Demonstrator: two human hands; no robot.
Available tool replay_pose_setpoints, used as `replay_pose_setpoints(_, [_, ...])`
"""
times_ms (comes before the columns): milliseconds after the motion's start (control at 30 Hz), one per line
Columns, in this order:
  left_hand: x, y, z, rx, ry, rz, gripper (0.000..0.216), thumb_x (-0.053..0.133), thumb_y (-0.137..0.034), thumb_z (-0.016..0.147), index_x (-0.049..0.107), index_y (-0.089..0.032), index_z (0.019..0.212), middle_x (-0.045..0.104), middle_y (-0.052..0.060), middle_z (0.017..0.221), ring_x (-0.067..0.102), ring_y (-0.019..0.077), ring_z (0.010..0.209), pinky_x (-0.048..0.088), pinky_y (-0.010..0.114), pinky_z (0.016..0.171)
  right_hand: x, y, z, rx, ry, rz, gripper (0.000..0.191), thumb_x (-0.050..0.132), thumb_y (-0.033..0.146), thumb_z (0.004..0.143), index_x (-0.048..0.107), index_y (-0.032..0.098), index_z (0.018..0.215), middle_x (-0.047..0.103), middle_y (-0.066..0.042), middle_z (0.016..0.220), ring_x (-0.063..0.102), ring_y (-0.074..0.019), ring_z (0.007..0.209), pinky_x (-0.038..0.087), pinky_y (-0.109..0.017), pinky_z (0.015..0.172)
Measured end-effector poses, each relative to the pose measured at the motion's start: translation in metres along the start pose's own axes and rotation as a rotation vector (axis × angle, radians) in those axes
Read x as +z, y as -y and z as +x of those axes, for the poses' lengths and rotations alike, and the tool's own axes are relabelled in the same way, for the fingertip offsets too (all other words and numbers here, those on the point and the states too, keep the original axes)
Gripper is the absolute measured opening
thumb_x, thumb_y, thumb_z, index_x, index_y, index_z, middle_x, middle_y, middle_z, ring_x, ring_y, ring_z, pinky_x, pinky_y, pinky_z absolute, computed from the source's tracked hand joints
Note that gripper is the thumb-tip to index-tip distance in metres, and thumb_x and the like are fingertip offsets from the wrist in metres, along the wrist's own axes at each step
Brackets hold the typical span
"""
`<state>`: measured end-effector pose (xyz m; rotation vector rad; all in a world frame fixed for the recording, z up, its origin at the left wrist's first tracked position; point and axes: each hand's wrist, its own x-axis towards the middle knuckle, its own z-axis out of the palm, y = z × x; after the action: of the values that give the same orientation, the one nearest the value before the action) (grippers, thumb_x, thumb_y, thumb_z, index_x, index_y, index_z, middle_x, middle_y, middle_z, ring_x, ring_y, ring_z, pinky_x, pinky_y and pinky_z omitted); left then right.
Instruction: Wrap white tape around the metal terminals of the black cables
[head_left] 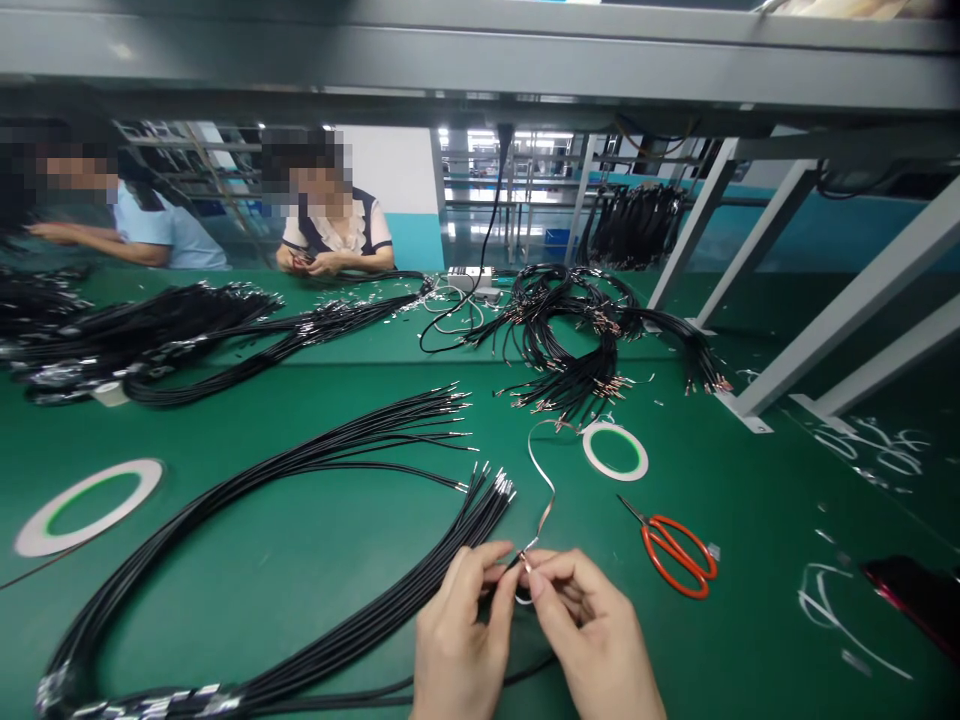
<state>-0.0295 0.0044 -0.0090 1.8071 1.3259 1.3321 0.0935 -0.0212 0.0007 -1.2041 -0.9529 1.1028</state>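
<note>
Near the front edge, my left hand (463, 632) pinches the end of a black cable (537, 666), whose length runs back under both hands. Close against it, my right hand (596, 632) has thumb and finger closed on a narrow coppery tape strip (547, 512) at the cable tip. That strip curls up toward a white tape roll (594, 462) with a green inner edge. Right of my hands lie orange-handled scissors (679, 555), blades pointing up and left. A looped bundle of black cables (217, 500) with bare silvery tips spreads to the left.
Another tape roll (34, 535) lies at far left. More black cable coils (555, 340) and heaps (165, 325) cover the back of the green table (322, 570). Grey metal legs (810, 320) stand at right, under an overhead beam (480, 65). Two people sit opposite.
</note>
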Motion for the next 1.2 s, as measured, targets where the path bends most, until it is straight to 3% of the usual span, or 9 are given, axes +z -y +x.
replay_pose_setpoints(200, [-0.0007, -0.0032, -0.0007, 0.12, 0.057, 0.071, 0.022, 0.06, -0.014, 0.082, 0.065, -0.024, 0.101, 0.069, 0.003, 0.081, 0.066, 0.0168, 0.072, 0.053, 0.024, 0.068, -0.0034, -0.0018, 0.0025, 0.021, 0.042, 0.013, 0.021, 0.062, 0.037, 0.084, 0.062, 0.017, 0.082, 0.069, -0.01, 0.092, 0.067, -0.0217, 0.083, 0.055, -0.03, 0.073])
replay_pose_setpoints(567, [-0.0032, -0.0043, 0.0013, 0.155, 0.104, 0.117, 0.023, 0.056, -0.013, 0.085, 0.066, -0.023, 0.103, 0.066, 0.004, 0.079, 0.066, 0.0151, 0.07, 0.052, 0.021, 0.066, -0.0044, -0.0052, 0.0031, 0.021, 0.057, 0.012, 0.018, 0.061, 0.034, 0.086, 0.062, 0.017, 0.084, 0.068, -0.008, 0.091, 0.066, -0.02, 0.083, 0.054, -0.03, 0.076])
replay_pose_setpoints(967, [-0.0007, -0.0034, -0.002, 0.099, 0.09, 0.06, 0.026, 0.058, -0.015, 0.084, 0.069, -0.022, 0.106, 0.062, 0.004, 0.074, 0.062, 0.0149, 0.063, 0.051, 0.022, 0.06, -0.0048, -0.0023, 0.004, 0.043, 0.059, 0.02, 0.02, 0.062, 0.036, 0.085, 0.062, 0.017, 0.083, 0.069, -0.009, 0.087, 0.066, -0.0209, 0.081, 0.054, -0.031, 0.075])
replay_pose_setpoints(1200, [-0.0004, -0.0061, -0.0019, -0.019, 0.095, -0.031, 0.022, 0.06, -0.018, 0.083, 0.071, -0.022, 0.101, 0.06, 0.003, 0.074, 0.062, 0.015, 0.063, 0.051, 0.023, 0.06, -0.0057, -0.0026, 0.0042, 0.052, 0.073, 0.025, 0.019, 0.062, 0.035, 0.085, 0.063, 0.016, 0.083, 0.07, -0.009, 0.087, 0.067, -0.021, 0.081, 0.053, -0.031, 0.075])
